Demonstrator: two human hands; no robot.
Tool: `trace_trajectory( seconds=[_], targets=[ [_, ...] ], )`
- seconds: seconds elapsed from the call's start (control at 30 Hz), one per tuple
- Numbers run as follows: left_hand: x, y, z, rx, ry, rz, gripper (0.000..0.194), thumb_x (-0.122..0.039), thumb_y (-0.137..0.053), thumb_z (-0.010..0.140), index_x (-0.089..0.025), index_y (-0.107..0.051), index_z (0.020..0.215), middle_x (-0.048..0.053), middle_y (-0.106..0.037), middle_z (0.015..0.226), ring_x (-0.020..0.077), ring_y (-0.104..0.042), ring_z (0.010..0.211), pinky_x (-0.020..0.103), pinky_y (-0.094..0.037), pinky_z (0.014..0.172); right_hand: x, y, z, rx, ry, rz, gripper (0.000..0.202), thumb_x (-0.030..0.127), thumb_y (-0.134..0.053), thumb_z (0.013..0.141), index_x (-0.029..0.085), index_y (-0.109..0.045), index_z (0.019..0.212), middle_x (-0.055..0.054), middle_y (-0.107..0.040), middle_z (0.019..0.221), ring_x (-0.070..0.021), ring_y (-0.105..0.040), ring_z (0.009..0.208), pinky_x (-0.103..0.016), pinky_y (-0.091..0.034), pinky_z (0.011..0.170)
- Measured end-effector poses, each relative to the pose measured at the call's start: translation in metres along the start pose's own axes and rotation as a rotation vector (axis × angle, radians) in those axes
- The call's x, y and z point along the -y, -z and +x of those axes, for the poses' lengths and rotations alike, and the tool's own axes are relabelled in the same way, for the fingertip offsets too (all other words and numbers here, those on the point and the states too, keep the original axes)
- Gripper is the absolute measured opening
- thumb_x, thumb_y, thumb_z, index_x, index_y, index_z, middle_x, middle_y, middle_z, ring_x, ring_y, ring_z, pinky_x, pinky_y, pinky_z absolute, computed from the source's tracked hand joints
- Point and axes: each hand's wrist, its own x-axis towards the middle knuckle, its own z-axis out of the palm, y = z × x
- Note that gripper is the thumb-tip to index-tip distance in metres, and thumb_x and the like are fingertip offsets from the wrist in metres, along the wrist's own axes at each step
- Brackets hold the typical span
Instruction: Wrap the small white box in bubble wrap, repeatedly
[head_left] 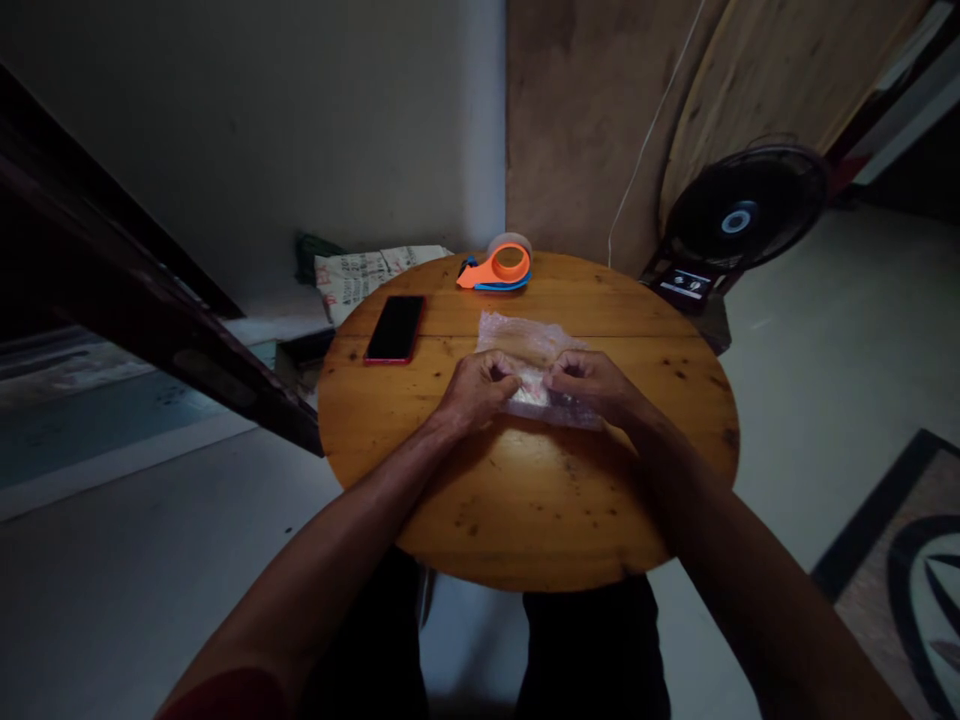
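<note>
Head-camera view of a round wooden table [570,510], with both bare hands working at a sheet of clear bubble wrap [534,392]. The wrap lies crumpled near the middle of the tabletop, glossy between the two hands; a pale patch with faint reddish marks shows there, and I cannot tell whether it is the wrap itself or something within it. My left hand [480,387] pinches the left part of the wrap, thumb and forefinger brought together, the other fingers curled. My right hand [590,382] mirrors it on the right part, thumb and forefinger likewise closed on the film. The hands are near each other but apart, the forearms reaching in from the near side.

Beyond the wrap, close to the far rim, I see an orange and blue tape dispenser [499,270] carrying a roll of tape. To its left and nearer, a phone [396,329] with a red edge rests flat, its screen dark. Past the rim at far left lies a pale printed sheet [356,275], partly hidden by the table. At right, beyond the table, a dark fan [739,220] stands near the wooden panel [577,130].
</note>
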Motion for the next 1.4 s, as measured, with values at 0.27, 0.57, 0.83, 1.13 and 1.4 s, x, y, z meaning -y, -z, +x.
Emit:
trace_trajectory(
  seconds=[0.27,0.57,0.83,1.13,1.4],
  targets=[
    [-0.002,0.003,0.002,0.025,-0.01,0.056,0.012,-0.018,-0.064,0.065,-0.016,-0.056,0.074,-0.004,-0.056,0.067,0.0079,-0.048,0.058,0.019,-0.037,0.053,-0.003,0.0,0.003,-0.016,0.018,-0.002,0.027,0.041,-0.072,0.066,0.019,-0.055,0.062,0.002,-0.054,0.059,-0.0101,-0.044,0.054,-0.023,-0.031,0.048],
    [0.011,-0.001,0.008,0.014,0.004,-0.039,0.016,-0.023,-0.063,0.067,-0.016,-0.058,0.081,-0.004,-0.055,0.066,0.0072,-0.047,0.054,0.018,-0.038,0.049,0.002,-0.002,0.0,0.029,0.01,0.093,0.031,0.042,-0.075,0.065,0.02,-0.055,0.074,0.003,-0.055,0.062,-0.0095,-0.045,0.053,-0.023,-0.033,0.05],
    [0.01,-0.001,0.007,0.016,-0.007,-0.077,0.012,-0.022,-0.062,0.069,-0.016,-0.058,0.078,-0.005,-0.053,0.063,0.0058,-0.044,0.052,0.017,-0.037,0.048,0.004,-0.001,0.0,0.041,0.155,0.003,0.023,0.041,-0.069,0.073,0.021,-0.059,0.081,0.001,-0.058,0.073,-0.014,-0.052,0.064,-0.027,-0.04,0.06],
    [0.01,-0.002,0.009,0.018,0.013,-0.104,0.009,-0.02,-0.063,0.069,-0.016,-0.057,0.075,-0.005,-0.053,0.061,0.0057,-0.044,0.049,0.018,-0.035,0.047,0.007,-0.003,0.0,0.089,0.4,-0.262,0.015,0.028,-0.056,0.081,0.024,-0.07,0.081,-0.004,-0.068,0.09,-0.0222,-0.063,0.088,-0.037,-0.047,0.084],
    [0.008,-0.001,0.007,0.025,0.013,-0.096,0.01,-0.022,-0.064,0.07,-0.016,-0.058,0.076,-0.005,-0.053,0.061,0.0067,-0.045,0.052,0.018,-0.037,0.05,0.006,-0.009,0.0,0.099,0.487,-0.314,0.017,0.034,-0.064,0.082,0.025,-0.072,0.094,-0.005,-0.069,0.103,-0.0222,-0.064,0.096,-0.039,-0.047,0.092]
  ],
)
